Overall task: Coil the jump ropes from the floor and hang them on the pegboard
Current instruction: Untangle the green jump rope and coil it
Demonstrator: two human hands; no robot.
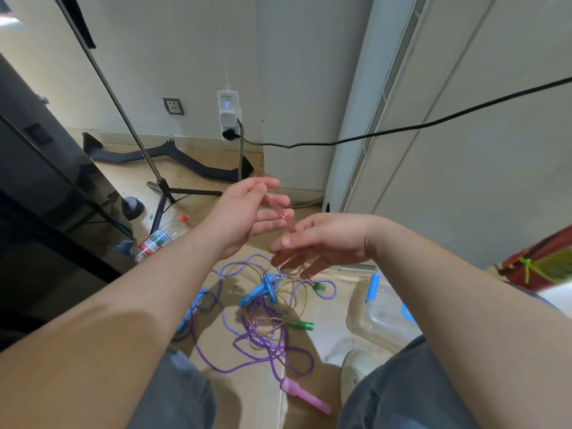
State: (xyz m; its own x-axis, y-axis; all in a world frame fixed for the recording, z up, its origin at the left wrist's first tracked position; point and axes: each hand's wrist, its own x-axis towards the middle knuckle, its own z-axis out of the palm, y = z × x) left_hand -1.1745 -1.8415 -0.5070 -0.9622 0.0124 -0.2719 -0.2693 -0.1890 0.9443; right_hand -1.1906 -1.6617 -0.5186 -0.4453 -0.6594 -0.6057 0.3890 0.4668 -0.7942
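The tall white unit (464,119) against the wall and the tiled floor (325,334) frame the work. No pegboard is in view, so the hanging step looks a good way off. On the floor between the person's knees lies the tangle of jump ropes (266,305), a purple rope (247,345) and a blue-and-white braided one knotted through each other, probably left down there so that one rope can be handled at a time. Beside the heap on the right sits a clear plastic box (387,314), and a water bottle (161,236) lies over to the left by a tripod foot. Above the heap both forearms reach forward. The left grip (247,209) is turned palm-in, its thumb and forefinger clamped on a thin pink rope (278,212). The strand runs taut across the fingers toward the right grip (325,243), likely held high so the loops form clear of the pile. The right grip is palm-down with its fingers blurred, and I cannot tell whether they are together round the strand or apart. Smallest, the blue handles (263,289), a green handle (301,324) and a pink handle (305,394) rest untouched on the floor.
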